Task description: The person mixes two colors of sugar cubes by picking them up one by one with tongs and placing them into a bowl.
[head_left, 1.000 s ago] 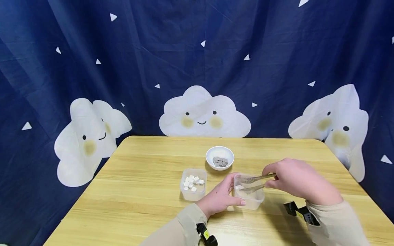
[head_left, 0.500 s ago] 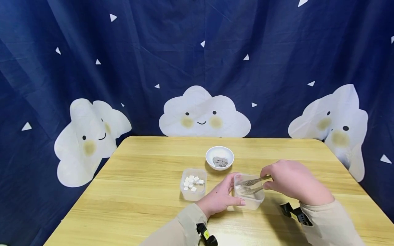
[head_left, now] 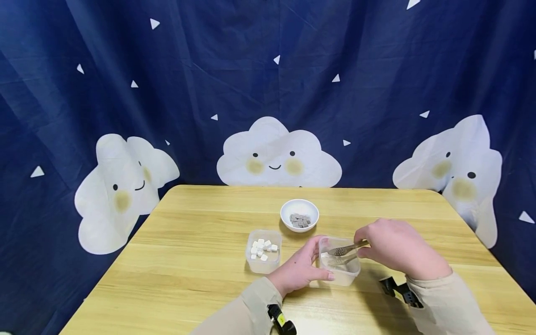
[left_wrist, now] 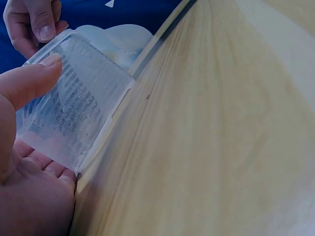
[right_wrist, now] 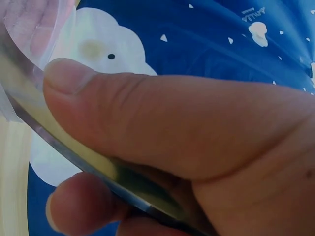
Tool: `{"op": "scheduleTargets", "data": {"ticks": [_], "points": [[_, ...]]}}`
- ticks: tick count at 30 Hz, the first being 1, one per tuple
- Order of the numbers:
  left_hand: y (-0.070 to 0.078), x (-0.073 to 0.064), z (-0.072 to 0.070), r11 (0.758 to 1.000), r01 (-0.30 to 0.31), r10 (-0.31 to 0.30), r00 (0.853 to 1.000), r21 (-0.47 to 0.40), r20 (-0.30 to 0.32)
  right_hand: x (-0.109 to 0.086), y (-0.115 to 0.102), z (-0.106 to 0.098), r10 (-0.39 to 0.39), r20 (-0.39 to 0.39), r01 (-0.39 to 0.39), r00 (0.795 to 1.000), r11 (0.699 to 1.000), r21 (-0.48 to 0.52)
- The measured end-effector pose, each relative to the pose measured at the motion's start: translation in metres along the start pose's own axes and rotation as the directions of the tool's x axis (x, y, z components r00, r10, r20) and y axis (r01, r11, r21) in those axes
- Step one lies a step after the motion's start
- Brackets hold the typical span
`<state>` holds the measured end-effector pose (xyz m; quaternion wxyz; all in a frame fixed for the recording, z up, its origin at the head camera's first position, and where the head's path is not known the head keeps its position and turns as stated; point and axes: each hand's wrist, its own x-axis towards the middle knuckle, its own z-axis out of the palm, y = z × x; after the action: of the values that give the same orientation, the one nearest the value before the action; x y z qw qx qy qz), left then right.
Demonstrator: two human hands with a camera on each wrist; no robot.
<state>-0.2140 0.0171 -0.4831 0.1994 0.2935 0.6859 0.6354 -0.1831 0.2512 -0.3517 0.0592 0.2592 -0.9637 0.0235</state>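
Observation:
My left hand (head_left: 298, 271) grips a clear plastic container (head_left: 342, 279) from its left side, thumb along the near wall and fingers behind it. In the left wrist view, that thumb presses the container's wall (left_wrist: 83, 98). Metal tongs (head_left: 345, 250) are in my right hand (head_left: 395, 249), pinched between thumb and fingers, their tips down inside this container. Something small and white shows by the tips; whether they pinch it is too small to tell. In the right wrist view, the thumb lies along the shiny tongs (right_wrist: 64, 142).
A second plastic container (head_left: 263, 267) with several white cubes (head_left: 260, 249) stands to the left. Behind the two containers is a white bowl (head_left: 299, 204) of grey cubes (head_left: 299, 220). All stand on a wooden table (head_left: 188, 260) before a blue curtain (head_left: 276, 83).
My right hand has moved slightly left and lower, bringing the tongs deeper into the container. The tong arms have come closer together. My left hand has stayed in place.

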Motion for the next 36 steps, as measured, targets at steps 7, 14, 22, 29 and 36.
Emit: {"op": "scheduleTargets", "data": {"ticks": [7,14,22,29,36], "points": [[0.001,0.000,0.000,1.000,0.010,-0.010,1.000,0.027,-0.012,0.001,-0.001,-0.001,-0.002,-0.001,0.002,1.000,1.000,0.001],[0.001,0.001,0.000,0.999,0.016,-0.016,1.000,0.028,-0.011,-0.002,-0.001,-0.008,-0.005,-0.009,0.005,1.000,1.000,0.028],[0.002,-0.001,0.000,0.999,0.014,-0.013,1.000,0.042,-0.018,-0.005,0.003,-0.014,-0.023,-0.036,0.025,0.999,0.997,0.071],[0.001,-0.001,0.000,0.999,0.022,-0.021,0.999,0.042,-0.025,-0.010,0.008,-0.024,-0.064,-0.108,0.074,0.992,0.992,0.097],[0.000,-0.001,0.001,0.998,0.050,-0.049,0.998,0.026,-0.042,-0.004,0.008,-0.021,-0.092,-0.237,0.114,0.967,0.990,0.081]]}}
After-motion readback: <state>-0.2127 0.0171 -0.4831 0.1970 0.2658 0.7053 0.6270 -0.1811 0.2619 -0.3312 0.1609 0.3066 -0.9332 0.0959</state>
